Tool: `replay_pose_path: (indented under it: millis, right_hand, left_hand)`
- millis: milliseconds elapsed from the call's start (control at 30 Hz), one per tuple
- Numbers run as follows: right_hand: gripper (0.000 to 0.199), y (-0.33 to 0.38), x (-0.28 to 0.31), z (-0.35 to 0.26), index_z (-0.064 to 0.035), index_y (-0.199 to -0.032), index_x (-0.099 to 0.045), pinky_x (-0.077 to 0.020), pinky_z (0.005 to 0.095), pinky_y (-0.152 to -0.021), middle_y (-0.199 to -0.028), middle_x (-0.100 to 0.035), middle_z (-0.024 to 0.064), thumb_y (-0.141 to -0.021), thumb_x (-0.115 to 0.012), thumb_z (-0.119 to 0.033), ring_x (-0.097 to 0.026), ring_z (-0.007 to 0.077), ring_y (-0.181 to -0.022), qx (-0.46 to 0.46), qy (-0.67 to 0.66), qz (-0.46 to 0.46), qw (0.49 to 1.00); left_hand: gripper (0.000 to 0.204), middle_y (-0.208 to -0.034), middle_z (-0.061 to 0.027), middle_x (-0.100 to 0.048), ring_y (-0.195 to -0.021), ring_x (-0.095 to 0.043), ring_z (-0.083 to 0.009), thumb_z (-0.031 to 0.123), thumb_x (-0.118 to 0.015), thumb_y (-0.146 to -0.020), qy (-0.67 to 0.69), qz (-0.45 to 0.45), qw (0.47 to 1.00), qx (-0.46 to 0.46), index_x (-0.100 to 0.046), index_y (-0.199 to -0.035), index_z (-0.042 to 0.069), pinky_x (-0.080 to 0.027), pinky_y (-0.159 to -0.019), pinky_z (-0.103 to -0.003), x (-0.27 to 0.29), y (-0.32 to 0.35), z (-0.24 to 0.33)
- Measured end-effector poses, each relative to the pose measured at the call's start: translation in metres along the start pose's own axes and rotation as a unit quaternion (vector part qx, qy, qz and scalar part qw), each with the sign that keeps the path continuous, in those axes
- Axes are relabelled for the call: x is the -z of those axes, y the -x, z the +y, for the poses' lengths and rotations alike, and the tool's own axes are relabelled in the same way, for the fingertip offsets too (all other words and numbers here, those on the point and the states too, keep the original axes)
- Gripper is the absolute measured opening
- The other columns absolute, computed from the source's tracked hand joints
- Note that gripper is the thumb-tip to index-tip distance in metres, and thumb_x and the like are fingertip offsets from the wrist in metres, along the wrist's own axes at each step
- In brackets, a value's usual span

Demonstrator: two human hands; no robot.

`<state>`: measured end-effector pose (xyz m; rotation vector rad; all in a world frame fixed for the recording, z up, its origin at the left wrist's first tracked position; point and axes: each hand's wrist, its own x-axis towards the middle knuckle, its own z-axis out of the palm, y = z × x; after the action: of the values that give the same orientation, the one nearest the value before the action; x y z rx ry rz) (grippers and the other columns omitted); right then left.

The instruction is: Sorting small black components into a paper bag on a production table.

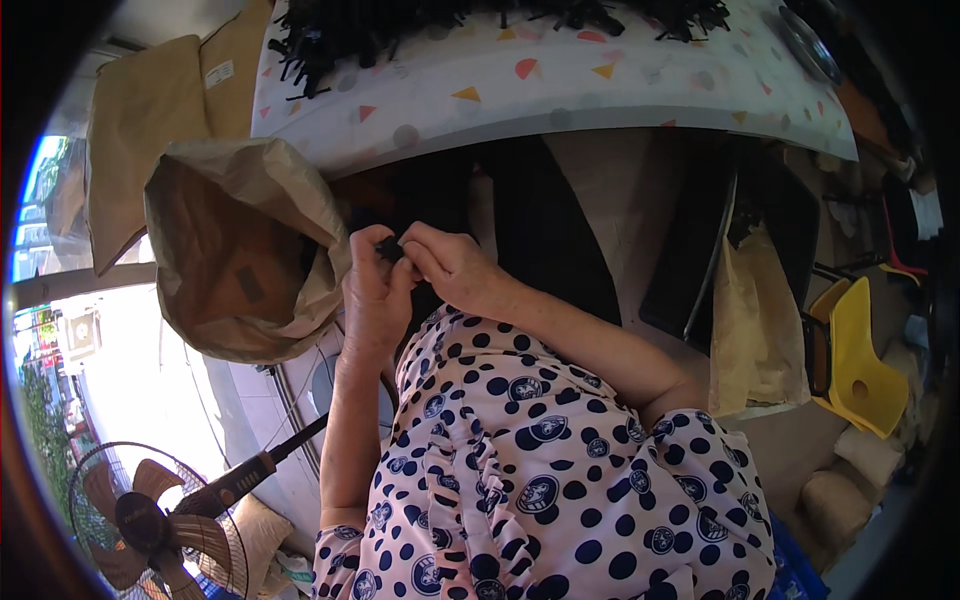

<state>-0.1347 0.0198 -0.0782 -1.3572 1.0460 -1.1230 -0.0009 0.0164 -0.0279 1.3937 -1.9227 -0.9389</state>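
Both left hand (374, 284) and right hand (455, 267) pinch one small black piece (390, 249); many black strips (335, 42) seem left, finished ones unclear.

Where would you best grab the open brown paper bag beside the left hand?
Probably by the rim of the paper bag, from above, on the side nearest the left hand. Its mouth gapes upward and the wall looks thin and crumpled, so it could be pinched inside and out. No handle shows.

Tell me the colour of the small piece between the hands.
The small piece is black; head view shows it best.
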Motion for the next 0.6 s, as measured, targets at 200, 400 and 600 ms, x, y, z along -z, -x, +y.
replay_pose_path:
  millis: [200,400,600]
  right_hand:
    - [0.025,-0.002,0.032,0.01,-0.0022,-0.098,-0.054,-0.0511,0.0367,-0.064,-0.083,-0.061,0.0156,-0.089,-0.06,-0.025,-0.063,0.0337,-0.072,0.098,0.187,0.062,0.975]
    - [0.033,0.01,0.104,0.069,-0.0026,-0.098,-0.055,-0.0518,0.0447,-0.067,-0.097,-0.058,0.0148,-0.081,-0.066,-0.029,-0.064,0.0355,-0.075,-0.075,0.387,0.192,0.899]
    - [0.022,-0.003,0.122,0.114,-0.0004,-0.087,-0.06,-0.0512,0.0454,-0.07,-0.085,-0.063,0.0185,-0.083,-0.063,-0.022,-0.064,0.0369,-0.08,-0.147,0.288,0.165,0.932]
  left_hand:
    - [0.03,-0.073,-0.0106,-0.06,-0.062,-0.061,-0.0155,0.0,-0.055,-0.086,-0.042,0.069,0.996,0.033,-0.043,-0.114,0.002,-0.047,-0.058,-0.027,0.015,-0.019,-0.008]
    - [0.03,-0.08,-0.0127,-0.059,-0.067,-0.058,-0.0177,0.005,-0.055,-0.087,-0.228,0.144,0.963,0.029,-0.047,-0.116,0.005,-0.047,-0.063,-0.031,0.104,-0.045,-0.086]
    - [0.025,-0.087,-0.0122,-0.056,-0.069,-0.055,-0.0164,0.008,-0.053,-0.088,-0.276,0.019,0.96,0.05,-0.048,-0.111,0.0,-0.046,-0.061,-0.03,0.146,-0.05,-0.182]
